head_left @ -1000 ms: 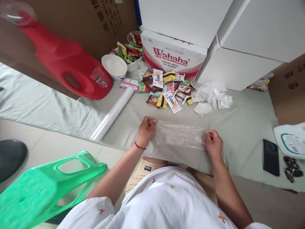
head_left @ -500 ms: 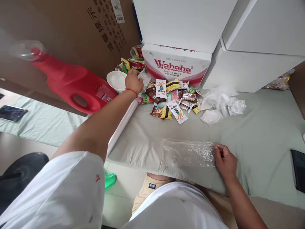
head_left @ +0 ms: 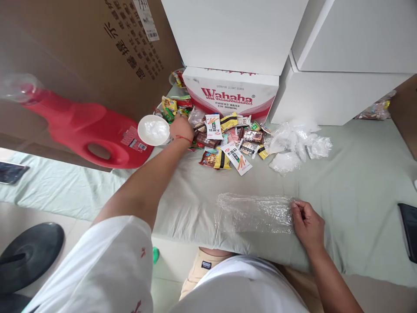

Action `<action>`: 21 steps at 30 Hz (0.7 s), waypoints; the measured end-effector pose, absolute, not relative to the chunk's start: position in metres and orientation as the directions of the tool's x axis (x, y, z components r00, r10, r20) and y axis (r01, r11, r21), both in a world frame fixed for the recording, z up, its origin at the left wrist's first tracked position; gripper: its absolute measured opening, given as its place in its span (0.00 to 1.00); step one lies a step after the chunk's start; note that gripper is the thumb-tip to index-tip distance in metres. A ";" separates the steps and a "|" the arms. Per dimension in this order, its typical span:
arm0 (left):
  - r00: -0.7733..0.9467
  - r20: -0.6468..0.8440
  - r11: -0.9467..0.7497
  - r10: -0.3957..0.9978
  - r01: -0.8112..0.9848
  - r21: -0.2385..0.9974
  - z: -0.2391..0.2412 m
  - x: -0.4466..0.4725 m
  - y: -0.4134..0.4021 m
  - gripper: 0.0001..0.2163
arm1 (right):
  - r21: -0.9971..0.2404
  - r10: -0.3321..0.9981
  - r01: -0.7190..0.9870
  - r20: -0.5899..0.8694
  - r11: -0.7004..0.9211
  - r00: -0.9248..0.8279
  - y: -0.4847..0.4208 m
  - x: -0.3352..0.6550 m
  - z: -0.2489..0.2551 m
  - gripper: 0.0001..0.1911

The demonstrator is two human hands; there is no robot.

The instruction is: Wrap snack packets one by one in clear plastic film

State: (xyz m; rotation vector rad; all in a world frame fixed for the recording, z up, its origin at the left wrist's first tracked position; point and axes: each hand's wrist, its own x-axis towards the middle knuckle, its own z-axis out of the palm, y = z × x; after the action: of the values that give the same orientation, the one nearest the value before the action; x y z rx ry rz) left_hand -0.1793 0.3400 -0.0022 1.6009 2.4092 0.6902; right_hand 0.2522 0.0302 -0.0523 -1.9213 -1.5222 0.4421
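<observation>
My left hand [head_left: 181, 129] reaches down between a white bowl [head_left: 153, 130] and the pile of wrapped snacks, close to some colourful snack packets [head_left: 169, 105]. Its fingertips are hidden behind the hand, so I cannot tell whether they grip anything. A clear plastic bag [head_left: 254, 213] lies flat near the front edge of the cloth-covered surface. My right hand [head_left: 308, 224] pinches the bag's right end between thumb and fingers. Several wrapped snacks [head_left: 236, 154] lie loosely heaped beyond the bag, with white stick-biscuit packets on top.
Crumpled clear plastic bags [head_left: 301, 143] lie right of the snacks. A Wahaha carton [head_left: 231, 95] stands behind, near white cabinets [head_left: 325, 93]. A red jug [head_left: 97, 130] leans at left before a brown cardboard box [head_left: 71, 52]. A dark phone [head_left: 408, 230] rests at far right.
The view has shifted slightly. My left hand has moved down a little beside the bowl, among the packets. My right hand keeps its pinch on the plastic bag, which lies about as before.
</observation>
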 end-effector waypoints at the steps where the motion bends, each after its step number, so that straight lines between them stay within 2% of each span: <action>1: -0.385 0.126 0.292 0.914 0.841 0.455 -0.002 -0.177 0.331 0.09 | -0.666 0.955 0.736 0.124 -0.123 0.271 0.030 0.252 -0.053 0.23; 6: -0.308 0.232 0.190 0.923 0.886 0.423 0.003 -0.174 0.310 0.14 | -0.682 0.952 0.722 0.127 -0.119 0.277 0.029 0.254 -0.056 0.24; 11: -0.332 0.137 0.264 0.933 0.892 0.366 0.005 -0.179 0.319 0.14 | -0.705 0.952 0.701 0.124 -0.113 0.279 0.028 0.254 -0.058 0.24; 14: -0.299 0.142 0.239 0.944 0.913 0.330 0.005 -0.178 0.323 0.12 | -0.719 0.952 0.687 0.127 -0.105 0.279 0.029 0.252 -0.056 0.24; 21: -0.206 0.168 0.172 0.964 0.965 0.198 0.014 -0.164 0.299 0.15 | -0.751 0.952 0.656 0.145 -0.073 0.271 0.030 0.252 -0.058 0.22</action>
State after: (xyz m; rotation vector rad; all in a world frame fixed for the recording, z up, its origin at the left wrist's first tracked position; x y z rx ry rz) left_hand -0.1635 0.2988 0.0143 1.9818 2.4078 0.4123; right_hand 0.2524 0.0299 -0.0580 -1.8071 -1.4614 0.5085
